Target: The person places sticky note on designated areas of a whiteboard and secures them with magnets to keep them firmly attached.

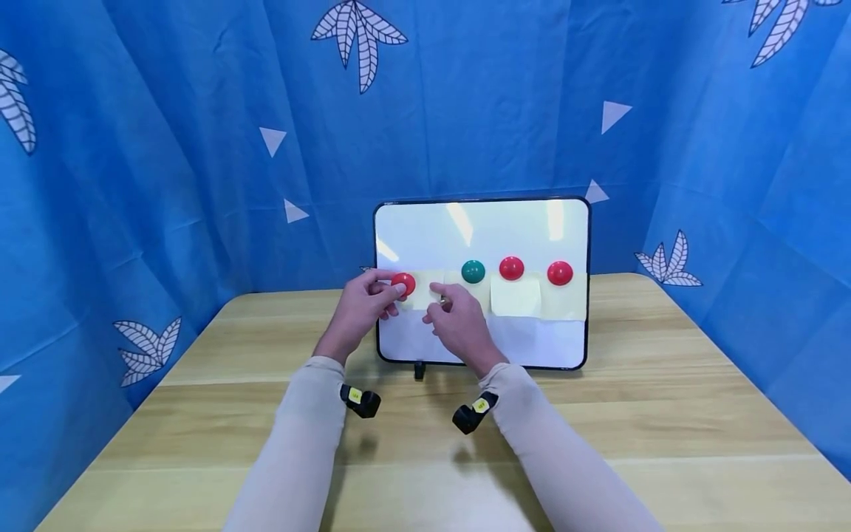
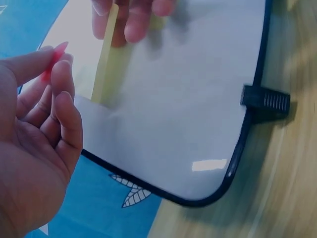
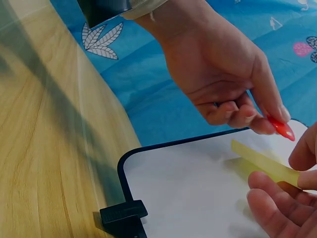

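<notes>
A framed whiteboard [image 1: 482, 222] stands upright on the table. My left hand [image 1: 362, 307] pinches a round red magnet [image 1: 403, 284] between thumb and fingertips at the board's left side. In the right wrist view this magnet [image 3: 281, 128] is tilted, just off the paper. A pale yellow sticky note [image 1: 419, 295] lies there, its edge standing out from the board. My right hand [image 1: 460, 318] grips the note's edge [image 3: 265, 163] with its fingers. Farther right are a green magnet [image 1: 473, 271] and two red magnets [image 1: 511, 267], [image 1: 560, 273] over more yellow notes [image 1: 515, 297].
A black clip foot [image 1: 419, 370] supports the board's lower edge on the wooden table [image 1: 266, 414]. Blue patterned curtains [image 1: 465, 111] hang behind and along both sides. Each sleeve carries a small black wrist camera [image 1: 360, 401].
</notes>
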Action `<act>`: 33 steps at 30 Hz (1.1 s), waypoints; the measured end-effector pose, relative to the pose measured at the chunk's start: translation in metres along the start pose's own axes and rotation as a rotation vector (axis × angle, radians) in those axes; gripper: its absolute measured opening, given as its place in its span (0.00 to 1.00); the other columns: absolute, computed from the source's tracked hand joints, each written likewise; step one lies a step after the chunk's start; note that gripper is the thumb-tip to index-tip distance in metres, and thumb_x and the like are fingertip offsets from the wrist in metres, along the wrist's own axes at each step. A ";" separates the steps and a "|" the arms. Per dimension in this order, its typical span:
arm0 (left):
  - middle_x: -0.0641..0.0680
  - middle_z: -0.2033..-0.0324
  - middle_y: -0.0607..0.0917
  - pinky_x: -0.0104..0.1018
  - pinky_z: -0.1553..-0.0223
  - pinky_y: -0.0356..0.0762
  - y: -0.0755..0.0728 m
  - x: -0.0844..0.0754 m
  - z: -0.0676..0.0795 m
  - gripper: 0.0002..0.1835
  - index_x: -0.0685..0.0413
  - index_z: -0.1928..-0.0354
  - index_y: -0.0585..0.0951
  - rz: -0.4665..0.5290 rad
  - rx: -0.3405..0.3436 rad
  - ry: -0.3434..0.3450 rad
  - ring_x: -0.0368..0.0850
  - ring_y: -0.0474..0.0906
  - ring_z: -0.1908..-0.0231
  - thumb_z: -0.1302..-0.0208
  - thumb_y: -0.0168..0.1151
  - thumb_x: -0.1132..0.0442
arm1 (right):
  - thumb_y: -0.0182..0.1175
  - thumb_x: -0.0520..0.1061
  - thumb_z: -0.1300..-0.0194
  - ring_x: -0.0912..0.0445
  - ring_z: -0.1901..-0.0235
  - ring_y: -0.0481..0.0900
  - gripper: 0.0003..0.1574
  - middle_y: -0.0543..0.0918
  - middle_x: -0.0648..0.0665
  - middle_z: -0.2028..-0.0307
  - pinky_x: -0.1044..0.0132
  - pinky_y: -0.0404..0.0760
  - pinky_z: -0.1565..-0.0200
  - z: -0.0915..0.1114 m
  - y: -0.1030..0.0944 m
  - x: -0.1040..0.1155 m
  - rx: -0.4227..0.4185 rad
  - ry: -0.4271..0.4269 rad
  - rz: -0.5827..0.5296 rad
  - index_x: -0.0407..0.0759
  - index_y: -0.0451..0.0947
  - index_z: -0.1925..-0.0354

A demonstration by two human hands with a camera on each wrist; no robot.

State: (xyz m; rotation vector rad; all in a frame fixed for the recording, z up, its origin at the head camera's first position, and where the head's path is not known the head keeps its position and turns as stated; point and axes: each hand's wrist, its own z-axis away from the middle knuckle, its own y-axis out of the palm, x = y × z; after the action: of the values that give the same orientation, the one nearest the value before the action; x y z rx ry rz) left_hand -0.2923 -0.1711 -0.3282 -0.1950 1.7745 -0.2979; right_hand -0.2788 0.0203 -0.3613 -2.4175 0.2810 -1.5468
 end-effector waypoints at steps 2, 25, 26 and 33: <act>0.56 0.58 0.86 0.40 0.60 0.80 0.002 -0.002 -0.002 0.23 0.46 0.41 0.79 0.003 -0.012 -0.012 0.54 0.82 0.64 0.35 0.69 0.48 | 0.56 0.43 0.27 0.56 0.67 0.84 0.27 0.78 0.47 0.57 0.62 0.83 0.65 0.000 0.000 0.000 -0.002 0.005 0.000 0.39 0.72 0.33; 0.52 0.59 0.84 0.40 0.64 0.81 0.034 -0.012 -0.017 0.23 0.36 0.37 0.80 -0.087 -0.173 -0.043 0.52 0.82 0.70 0.33 0.68 0.51 | 0.57 0.42 0.29 0.56 0.69 0.80 0.27 0.78 0.47 0.59 0.61 0.79 0.66 0.001 0.000 0.000 -0.022 -0.016 0.073 0.38 0.73 0.33; 0.51 0.59 0.84 0.41 0.64 0.81 0.035 -0.012 -0.018 0.23 0.36 0.37 0.80 -0.094 -0.174 -0.037 0.52 0.82 0.69 0.33 0.68 0.51 | 0.57 0.42 0.29 0.56 0.69 0.80 0.27 0.78 0.47 0.59 0.60 0.79 0.66 0.001 0.000 -0.001 -0.020 -0.015 0.070 0.39 0.73 0.33; 0.51 0.62 0.83 0.41 0.66 0.80 0.040 -0.013 -0.019 0.21 0.34 0.38 0.81 -0.156 -0.196 0.017 0.52 0.81 0.69 0.32 0.66 0.50 | 0.56 0.42 0.29 0.55 0.70 0.79 0.28 0.78 0.48 0.60 0.60 0.77 0.67 -0.001 0.000 -0.002 -0.023 -0.022 0.069 0.38 0.73 0.33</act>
State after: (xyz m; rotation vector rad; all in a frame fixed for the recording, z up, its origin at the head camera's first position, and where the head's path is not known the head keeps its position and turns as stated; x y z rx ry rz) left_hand -0.3071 -0.1271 -0.3247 -0.4736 1.8087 -0.2371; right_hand -0.2802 0.0211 -0.3624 -2.4140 0.3755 -1.4950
